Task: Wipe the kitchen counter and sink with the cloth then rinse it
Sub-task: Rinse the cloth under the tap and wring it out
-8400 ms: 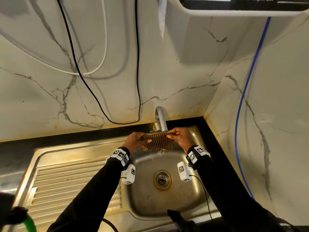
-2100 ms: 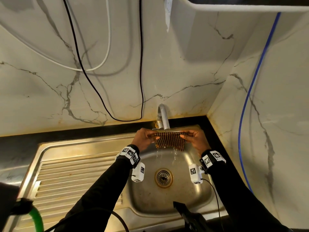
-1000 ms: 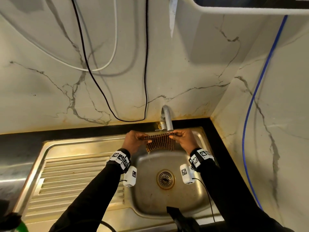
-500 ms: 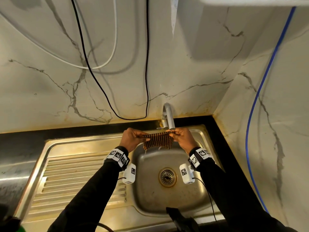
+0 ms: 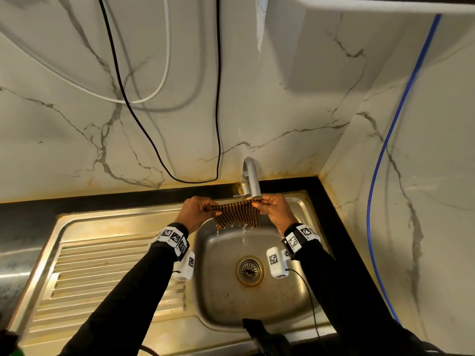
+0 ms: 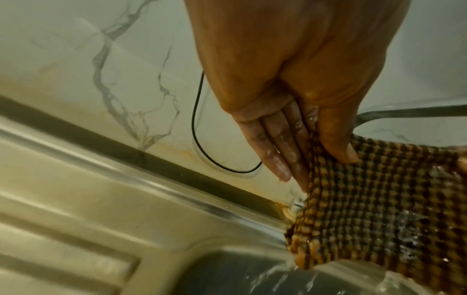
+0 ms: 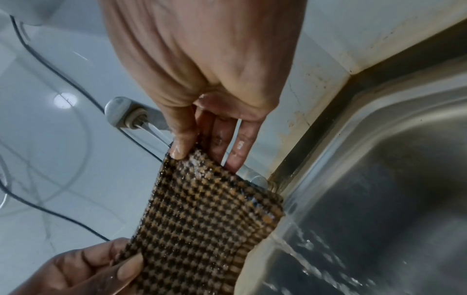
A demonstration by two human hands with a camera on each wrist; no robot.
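A brown-and-black checked cloth (image 5: 237,214) hangs stretched between both hands under the spout of the tap (image 5: 250,179), over the steel sink basin (image 5: 223,299). My left hand (image 5: 199,210) pinches the cloth's left top corner between thumb and fingers (image 6: 336,143). My right hand (image 5: 273,208) pinches the right top corner (image 7: 187,151). Water runs through the cloth (image 7: 202,229) and falls off its lower edge into the basin. The cloth (image 6: 379,209) is wet.
A ribbed steel draining board (image 5: 102,273) lies left of the basin. A black counter strip (image 5: 102,199) runs along the marble wall. Black and white cables (image 5: 218,98) hang on the wall, and a blue hose (image 5: 385,150) runs down the right wall. The drain (image 5: 249,271) sits mid-basin.
Both hands keep holding the cloth spread under the tap, shifting it slightly side to side. Water now drips from its right lower edge.
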